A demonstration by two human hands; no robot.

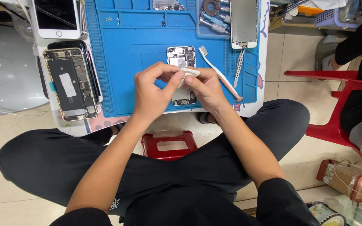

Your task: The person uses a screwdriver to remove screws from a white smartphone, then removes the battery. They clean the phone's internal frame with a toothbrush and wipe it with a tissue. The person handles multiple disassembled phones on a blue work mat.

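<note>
- left hand (153, 90) and right hand (206, 88) both pinch a small white wad of cloth or tissue (189, 73) between their fingertips.
- the wad is held just above an opened grey phone chassis (182, 56) lying on the blue silicone work mat (122, 62).
- a white toothbrush with a pink handle (218, 73) lies just right of the hands.
- an opened phone with a black battery (70, 83) sits at the left.

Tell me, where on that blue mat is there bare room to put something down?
Bare patches: the blue silicone work mat left of the opened phone body, and right of the white toothbrush. The top tray with metal tools is crowded, as is the middle under both hands.
</note>
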